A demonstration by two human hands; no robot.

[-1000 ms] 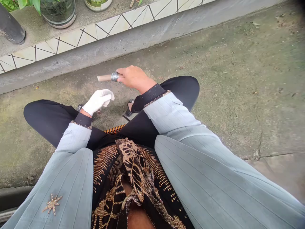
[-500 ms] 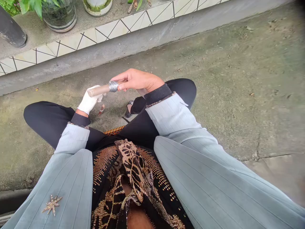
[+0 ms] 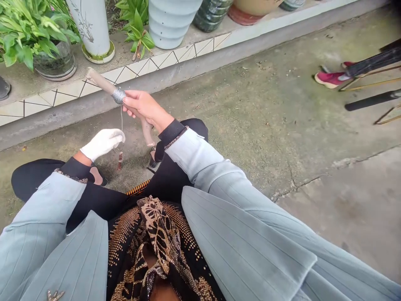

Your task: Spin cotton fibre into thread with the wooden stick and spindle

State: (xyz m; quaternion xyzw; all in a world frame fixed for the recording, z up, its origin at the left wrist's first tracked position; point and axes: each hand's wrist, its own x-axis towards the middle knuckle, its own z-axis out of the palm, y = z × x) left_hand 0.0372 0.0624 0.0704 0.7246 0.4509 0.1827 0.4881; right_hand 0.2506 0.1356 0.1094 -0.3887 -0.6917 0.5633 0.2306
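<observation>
My right hand (image 3: pixel 142 108) is closed round a pale brown stick (image 3: pixel 102 81), which slants up to the left; a bent lower end shows below my palm. Silvery wire (image 3: pixel 118 95) is wound in a thick band round the stick, just beside my fingertips. From that band a thin strand (image 3: pixel 122 118) hangs down to my left hand (image 3: pixel 105 142), in a white glove, its fingers closed on the strand. Below the glove a small reddish-brown piece (image 3: pixel 120 160) appears against the concrete.
A tiled ledge (image 3: pixel 134 67) runs across the front, bearing a white pot (image 3: pixel 173 21), a glass jar with a plant (image 3: pixel 54 62) and other pots. To the right are a person's red shoe (image 3: pixel 330 79) and dark chair-like legs (image 3: pixel 372 100). My knees are spread over the concrete floor.
The stick has swung up to the left in my right hand. My left hand has come off the stick and moved below it, with the wire strand now stretched between. The view has shifted.
</observation>
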